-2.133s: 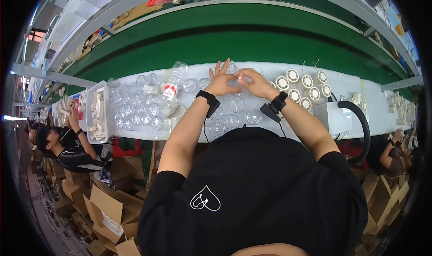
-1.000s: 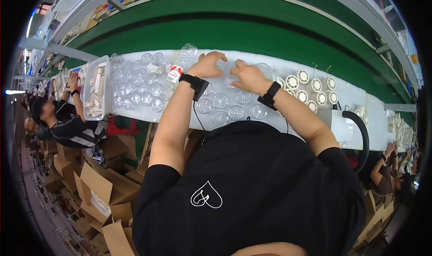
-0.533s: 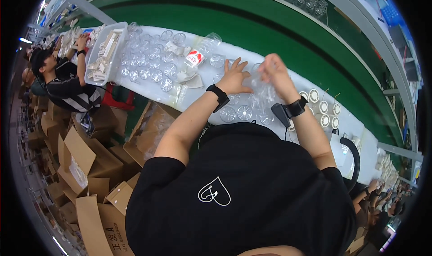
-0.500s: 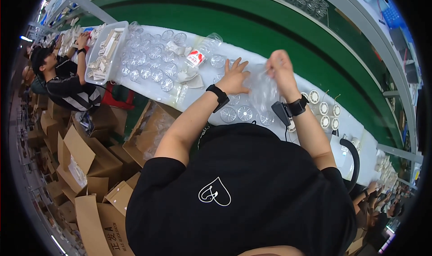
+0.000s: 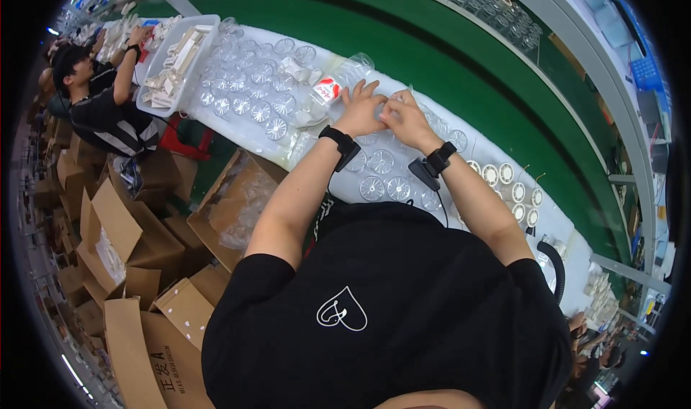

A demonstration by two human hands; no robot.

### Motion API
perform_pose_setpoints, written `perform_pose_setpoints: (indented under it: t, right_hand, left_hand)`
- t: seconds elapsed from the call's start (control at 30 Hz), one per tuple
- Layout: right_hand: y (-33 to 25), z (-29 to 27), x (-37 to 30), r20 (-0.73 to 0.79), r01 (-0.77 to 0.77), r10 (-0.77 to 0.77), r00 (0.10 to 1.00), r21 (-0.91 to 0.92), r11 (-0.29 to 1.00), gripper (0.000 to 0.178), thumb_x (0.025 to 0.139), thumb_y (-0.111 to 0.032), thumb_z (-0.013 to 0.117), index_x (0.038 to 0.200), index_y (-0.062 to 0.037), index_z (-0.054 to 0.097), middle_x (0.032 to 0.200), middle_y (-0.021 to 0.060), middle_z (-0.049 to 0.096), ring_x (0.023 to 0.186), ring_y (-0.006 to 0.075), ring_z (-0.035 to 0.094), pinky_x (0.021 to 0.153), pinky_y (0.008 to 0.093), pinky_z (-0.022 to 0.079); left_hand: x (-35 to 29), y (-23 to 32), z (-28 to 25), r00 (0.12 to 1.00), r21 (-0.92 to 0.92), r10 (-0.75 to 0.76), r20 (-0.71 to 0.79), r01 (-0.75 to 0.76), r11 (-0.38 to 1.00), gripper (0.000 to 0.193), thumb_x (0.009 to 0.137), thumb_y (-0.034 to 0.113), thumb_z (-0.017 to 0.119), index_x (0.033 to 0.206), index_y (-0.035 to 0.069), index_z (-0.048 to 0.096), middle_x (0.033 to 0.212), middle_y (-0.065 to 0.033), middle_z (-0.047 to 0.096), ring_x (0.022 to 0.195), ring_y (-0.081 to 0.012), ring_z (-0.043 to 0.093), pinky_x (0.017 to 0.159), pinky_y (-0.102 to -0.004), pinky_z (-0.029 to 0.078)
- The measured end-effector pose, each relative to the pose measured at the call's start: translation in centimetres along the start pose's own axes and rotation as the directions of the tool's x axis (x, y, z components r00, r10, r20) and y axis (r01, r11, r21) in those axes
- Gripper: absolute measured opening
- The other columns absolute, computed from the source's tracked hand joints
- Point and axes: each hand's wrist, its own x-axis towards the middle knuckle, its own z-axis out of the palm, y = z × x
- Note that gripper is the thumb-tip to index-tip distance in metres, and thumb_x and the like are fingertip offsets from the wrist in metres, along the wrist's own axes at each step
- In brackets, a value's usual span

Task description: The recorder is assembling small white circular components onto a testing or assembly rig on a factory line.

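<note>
Over the white work surface [image 5: 299, 146] my two hands meet. My left hand [image 5: 360, 112] is curved, its fingers bent around a small clear plastic piece [image 5: 380, 111]. From the other side my right hand [image 5: 410, 123] pinches at the same piece with thumb and fingertips. Its exact shape is mostly covered by my fingers. Clear round ribbed plastic pieces [image 5: 381, 161] lie just below my hands. Left of my left hand sits a clear plastic container with a red and white label [image 5: 327, 89], beside crumpled white material [image 5: 311, 114].
Many similar clear pieces [image 5: 260, 110] cover the left of the surface, up to a bin of white parts [image 5: 209, 31]. White slotted cylinders [image 5: 518, 192] and a black hose [image 5: 554, 265] are at right. Open cardboard boxes [image 5: 137, 243] stand lower left; a co-worker [image 5: 108, 103] is beyond.
My right hand has moved left from the clear plastic bag it was handling and now meets my left hand. My left hand has gone from spread fingers to curved ones.
</note>
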Motion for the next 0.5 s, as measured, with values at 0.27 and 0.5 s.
perform_pose_setpoints:
  t: [0.27, 0.5]
  right_hand:
    - [-4.5, -4.6, 1.4, -0.094, -0.313, 0.497, 0.863, 0.674, 0.67, 0.022, 0.083, -0.019, 0.061, 0.097, -0.0049, 0.051, 0.094, 0.0156, 0.055, 0.08, 0.0269, 0.056, 0.07, 0.0396, 0.047]
    - [-4.1, -0.7, 3.8, -0.264, 0.08, -0.135, 0.955, -0.208, 0.975, 0.035, 0.078, -0.022, 0.063, 0.109, -0.0088, 0.054, 0.093, 0.018, 0.053, 0.081, 0.0336, 0.056, 0.072, 0.0426, 0.048]
  left_hand:
    - [-0.9, -0.7, -0.2, 0.998, -0.064, 0.067, 0.008, -0.066, 0.996, 0.07, 0.057, 0.041, 0.077, 0.119, 0.018, 0.056, 0.141, -0.0192, 0.032, 0.133, -0.0421, 0.018, 0.1, -0.0672, 0.007]
    - [-1.1, -3.1, -1.9, 0.986, -0.573, -0.068, -0.153, -0.032, 0.819, 0.091, 0.064, 0.021, 0.076, 0.138, 0.008, 0.026, 0.141, -0.018, 0.031, 0.133, -0.0332, 0.027, 0.105, -0.0482, 0.025]
